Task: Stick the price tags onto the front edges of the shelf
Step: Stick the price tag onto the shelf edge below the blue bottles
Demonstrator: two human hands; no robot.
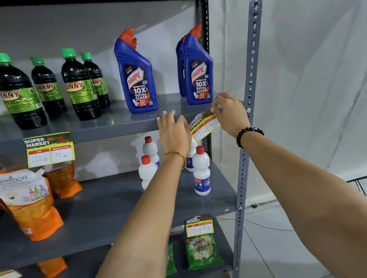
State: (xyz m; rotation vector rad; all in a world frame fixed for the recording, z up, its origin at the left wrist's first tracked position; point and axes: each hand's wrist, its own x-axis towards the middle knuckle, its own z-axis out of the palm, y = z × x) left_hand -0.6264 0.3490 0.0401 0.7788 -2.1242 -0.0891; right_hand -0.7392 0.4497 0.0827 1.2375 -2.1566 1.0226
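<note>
A yellow and green price tag (204, 125) is tilted against the front edge of the grey upper shelf (111, 132), below the right blue Harpic bottle (197, 71). My right hand (229, 112) pinches the tag's top right corner. My left hand (174, 133) rests flat on the tag's left end, fingers spread. Another price tag (50, 149) is stuck on the same edge to the left. A third price tag (199, 225) hangs on the edge of the middle shelf (54, 247).
Dark bottles with green caps (20, 93) and a second Harpic bottle (136, 76) stand on the upper shelf. White bottles with red caps (201, 172) and orange pouches (28, 203) fill the middle shelf. A perforated metal upright (249, 111) rises just right of my right hand.
</note>
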